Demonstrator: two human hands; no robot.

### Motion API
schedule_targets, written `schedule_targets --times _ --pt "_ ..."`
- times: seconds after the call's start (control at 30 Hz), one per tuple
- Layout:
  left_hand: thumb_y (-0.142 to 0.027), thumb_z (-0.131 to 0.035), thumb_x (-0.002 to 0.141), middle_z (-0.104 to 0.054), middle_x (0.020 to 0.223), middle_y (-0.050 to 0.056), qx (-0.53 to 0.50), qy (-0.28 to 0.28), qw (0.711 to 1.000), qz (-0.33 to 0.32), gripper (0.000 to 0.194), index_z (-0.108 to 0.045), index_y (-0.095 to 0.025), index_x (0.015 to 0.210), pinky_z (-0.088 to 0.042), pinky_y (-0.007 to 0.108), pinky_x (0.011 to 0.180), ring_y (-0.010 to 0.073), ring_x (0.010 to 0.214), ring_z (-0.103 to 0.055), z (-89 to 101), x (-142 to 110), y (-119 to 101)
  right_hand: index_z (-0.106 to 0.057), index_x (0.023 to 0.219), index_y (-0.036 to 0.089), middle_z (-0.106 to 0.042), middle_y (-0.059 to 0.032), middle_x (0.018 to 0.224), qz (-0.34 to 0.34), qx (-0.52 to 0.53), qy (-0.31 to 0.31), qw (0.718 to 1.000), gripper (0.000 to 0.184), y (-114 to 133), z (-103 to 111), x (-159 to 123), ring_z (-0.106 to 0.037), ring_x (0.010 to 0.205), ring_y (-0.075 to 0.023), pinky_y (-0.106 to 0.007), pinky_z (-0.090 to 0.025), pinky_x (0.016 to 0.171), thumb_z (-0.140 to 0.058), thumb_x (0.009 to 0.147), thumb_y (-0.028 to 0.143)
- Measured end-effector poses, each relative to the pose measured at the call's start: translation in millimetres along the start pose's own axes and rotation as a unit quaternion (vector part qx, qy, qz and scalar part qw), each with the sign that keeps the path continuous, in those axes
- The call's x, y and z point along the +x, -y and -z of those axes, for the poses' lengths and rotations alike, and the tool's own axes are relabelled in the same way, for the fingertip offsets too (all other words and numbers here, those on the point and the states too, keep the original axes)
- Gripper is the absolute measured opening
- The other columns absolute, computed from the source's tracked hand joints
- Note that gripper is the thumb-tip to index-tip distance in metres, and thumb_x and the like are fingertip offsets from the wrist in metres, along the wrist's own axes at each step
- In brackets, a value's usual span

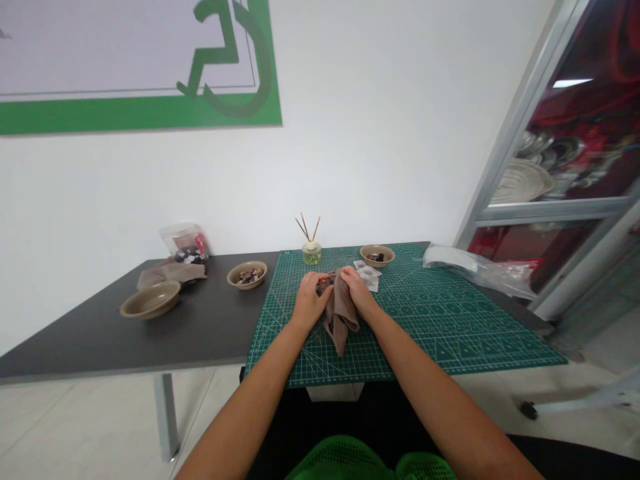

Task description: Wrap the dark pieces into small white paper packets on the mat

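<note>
A crumpled brown cloth (342,313) is bunched up over the green cutting mat (415,333), its loose end hanging toward me in a point. My left hand (311,299) grips its left side, thumb and fingers closed on the fabric. From the other side my right hand (356,288) pinches the upper part of the same cloth. A darker patch shows between the hands; whether something is wrapped there I cannot make out. Just beyond my right hand lie small white packets (369,275).
A reed diffuser (311,253) and a bowl of dark bits (377,264) stand at the mat's back. Leftward are a bowl of small pieces (247,283), a shallow bowl (150,308), more cloth (175,272) and a clear container (186,240). A plastic bag (475,268) lies right.
</note>
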State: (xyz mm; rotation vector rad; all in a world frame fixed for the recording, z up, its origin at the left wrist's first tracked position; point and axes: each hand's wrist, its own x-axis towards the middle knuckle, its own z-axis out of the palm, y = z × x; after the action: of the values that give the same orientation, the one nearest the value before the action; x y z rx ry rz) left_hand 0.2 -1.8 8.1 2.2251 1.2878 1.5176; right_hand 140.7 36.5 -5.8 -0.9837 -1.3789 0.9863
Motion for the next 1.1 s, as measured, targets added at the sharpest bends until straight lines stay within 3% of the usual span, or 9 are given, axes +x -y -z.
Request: schedule_targets --times 0.27,0.43,0.7,0.93,1.1 --pt "-0.007 -0.055 0.075 -0.054 0.083 0.004 0.099 0.0 0.995 -0.013 0.015 -0.054 -0.017 0.086 -0.044 0.033 0.079 0.0198 0.085 -0.05 -4.5 -1 3 -0.049 0.091 0.021 -0.055 0.0004 0.088 0.055 -0.057 0.086 0.993 0.021 12 -5 -12 -0.051 0.087 -0.0178 -0.03 -0.038 0.083 -0.049 0.076 0.037" --pt "-0.004 -0.052 0.073 -0.054 0.086 0.005 0.136 0.022 0.99 -0.034 0.02 -0.053 -0.017 0.087 -0.043 0.035 0.08 0.0217 0.089 -0.048 -3.0 -2 -2 -0.054 0.084 0.018 -0.057 0.0002 0.08 0.061 -0.123 0.127 0.982 0.017 13 -6 -14 -0.052 0.08 -0.017 -0.03 -0.038 0.077 -0.047 0.079 0.033" --pt "-0.004 -0.052 0.071 -0.05 0.086 0.004 0.049 0.011 0.999 0.002 0.025 -0.048 -0.016 0.093 -0.045 0.031 0.074 0.0172 0.08 -0.05 -7.8 -3 -5 -0.053 0.07 0.018 -0.048 0.0034 0.064 0.057 -0.17 0.102 0.979 0.022 13 -2 -10 -0.046 0.064 -0.0145 -0.026 -0.034 0.061 -0.048 0.079 0.038" --pt "-0.006 -0.053 0.073 -0.048 0.083 0.002 0.022 0.005 1.0 0.009 0.021 -0.047 -0.017 0.09 -0.045 0.029 0.071 0.0156 0.077 -0.05 -7.9 -3 -7 -0.055 0.076 0.018 -0.052 0.0027 0.069 0.052 -0.084 0.142 0.985 0.019 15 0 -11 -0.046 0.066 -0.0139 -0.025 -0.034 0.061 -0.046 0.077 0.035" --pt "-0.006 -0.055 0.072 -0.047 0.082 0.001 0.016 0.006 1.0 0.016 0.022 -0.047 -0.018 0.089 -0.045 0.028 0.07 0.0145 0.075 -0.05 -8.9 -4 -8 -0.046 0.064 0.02 -0.046 0.0034 0.061 0.047 -0.151 0.099 0.983 0.025 13 -1 -11 -0.043 0.061 -0.0139 -0.026 -0.033 0.059 -0.042 0.079 0.038"
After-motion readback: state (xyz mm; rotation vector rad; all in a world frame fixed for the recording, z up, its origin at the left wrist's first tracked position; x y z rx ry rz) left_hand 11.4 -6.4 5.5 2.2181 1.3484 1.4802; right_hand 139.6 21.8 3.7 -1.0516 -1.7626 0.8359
